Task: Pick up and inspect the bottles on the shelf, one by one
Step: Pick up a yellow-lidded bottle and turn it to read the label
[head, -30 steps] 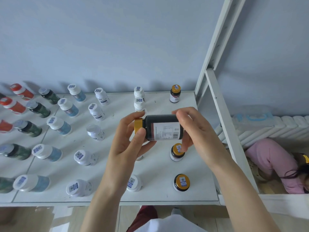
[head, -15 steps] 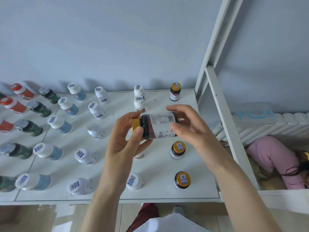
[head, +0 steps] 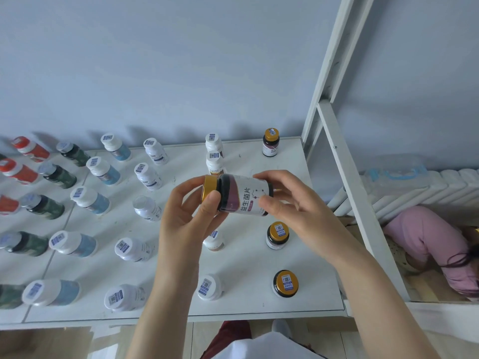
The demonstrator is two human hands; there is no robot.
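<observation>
I can read 益生菌片 in dark characters on the white label [head: 252, 196] of the dark bottle [head: 228, 196], which lies on its side. A small pink tag [head: 251, 209] just beside those characters is too blurred to read. The shelf bottles [head: 277, 235] around the dark bottle carry blue-and-white code stickers [head: 286, 279] on their caps, none legible.

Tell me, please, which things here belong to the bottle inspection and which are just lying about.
Job: dark gold-capped bottle held sideways, left hand at the cap, right hand on the body; other bottles standing on the white shelf.
Not the job: white radiator; person in pink, lower right.
</observation>
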